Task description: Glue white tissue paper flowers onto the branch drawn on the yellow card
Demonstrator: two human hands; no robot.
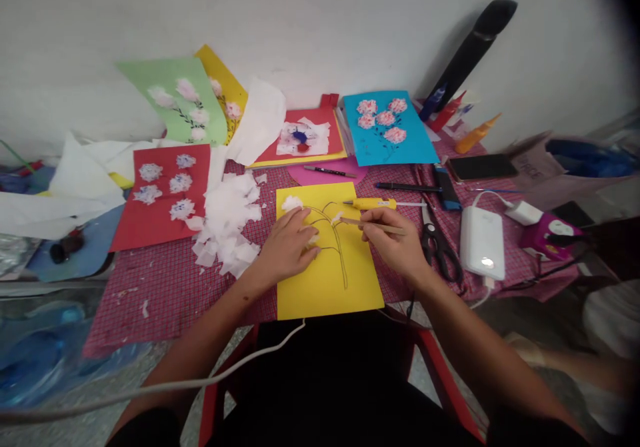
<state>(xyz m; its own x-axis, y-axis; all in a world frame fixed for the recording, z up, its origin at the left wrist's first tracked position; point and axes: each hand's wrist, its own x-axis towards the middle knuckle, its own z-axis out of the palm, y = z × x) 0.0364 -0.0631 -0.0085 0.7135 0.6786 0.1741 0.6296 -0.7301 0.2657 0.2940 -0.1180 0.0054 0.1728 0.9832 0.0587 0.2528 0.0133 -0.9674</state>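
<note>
view from the head camera of paper flower work on a table with a checked cloth (pixel 135 300). the yellow sheet (pixel 320 297) lies on the cloth directly in front of the person, its lower edge close to the body; a drawn stem (pixel 337 247) with curved branches runs up its middle. a white paper tuft (pixel 291 202) sits at the upper left of the sheet, at the end of a branch. the left hand (pixel 289 244) rests palm down across the left part of the sheet, fingers loosely spread and partly bent; whether anything lies pinched beneath them cannot be told. the right hand (pixel 391 237) has thumb and fingers closed around a thin stick (pixel 397 229), whose tip points left to a small white scrap (pixel 337 218) by an upper branch. a yellow tool (pixel 375 204) lies over the sheet's upper right edge, just above the stick. to the right are black scissors (pixel 440 250) and a white power bank (pixel 483 240); to the left, a heap of white paper pieces (pixel 230 210) beside a red sheet (pixel 165 227) bearing five flowers. a blue sheet (pixel 367 150), also with five flowers, leans behind
</note>
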